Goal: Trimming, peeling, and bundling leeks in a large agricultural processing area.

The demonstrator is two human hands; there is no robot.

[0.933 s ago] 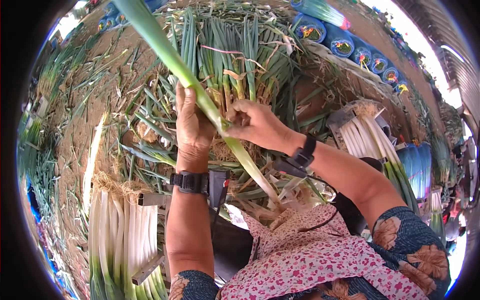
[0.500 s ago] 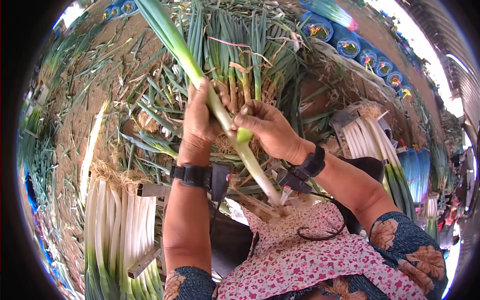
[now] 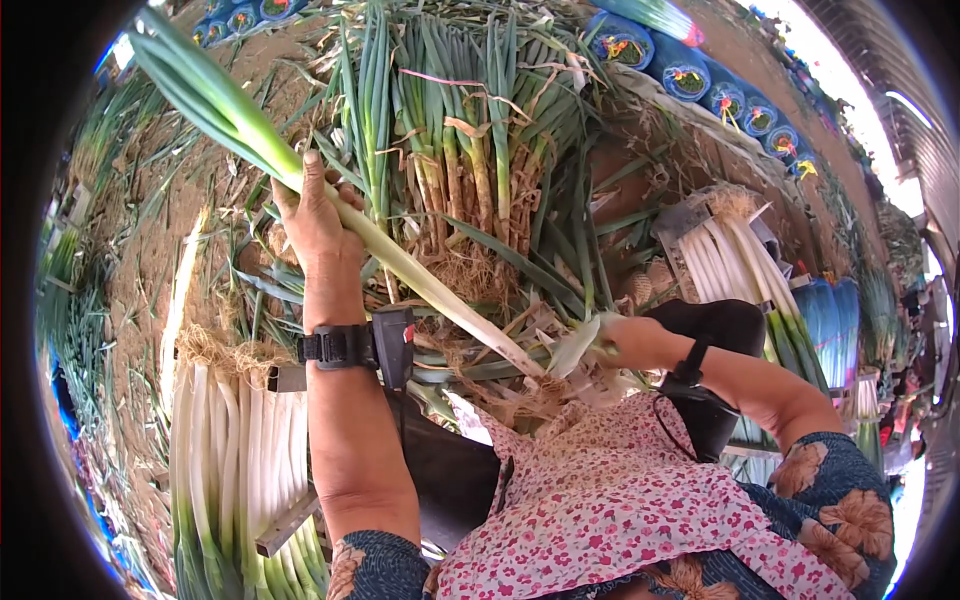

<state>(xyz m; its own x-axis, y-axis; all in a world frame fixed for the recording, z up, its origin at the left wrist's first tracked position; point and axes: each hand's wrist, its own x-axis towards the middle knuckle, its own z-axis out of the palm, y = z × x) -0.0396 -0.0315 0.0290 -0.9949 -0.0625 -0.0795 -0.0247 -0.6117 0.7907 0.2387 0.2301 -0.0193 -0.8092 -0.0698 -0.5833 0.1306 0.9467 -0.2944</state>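
Observation:
My left hand [image 3: 322, 222] is closed round the upper stem of a long green onion [image 3: 415, 272], thumb pointing up along it. The onion slants across in front of me, its green leaves at the far left and its rooted white end just above my flowered apron [image 3: 600, 490]. Beside that root end, my right hand [image 3: 632, 343] is blurred by motion. A pale green peeled leaf [image 3: 575, 347] extends from its fingers, which appear closed on it. Beyond both hands stands a dense pile of untrimmed green onions [image 3: 460, 150] with brown, dirty stems and roots.
Peeled white onions [image 3: 235, 430] rest on a metal rack at left, with more peeled onions [image 3: 735, 260] on a rack at right. Blue wrapped bundles [image 3: 685, 78] line up at the far right. Loose leaves litter the brown ground [image 3: 160, 240].
My left hand has moved left along with the onion, which now slants more. My right hand has pulled away from the stem, down and to the right, with a peeled leaf.

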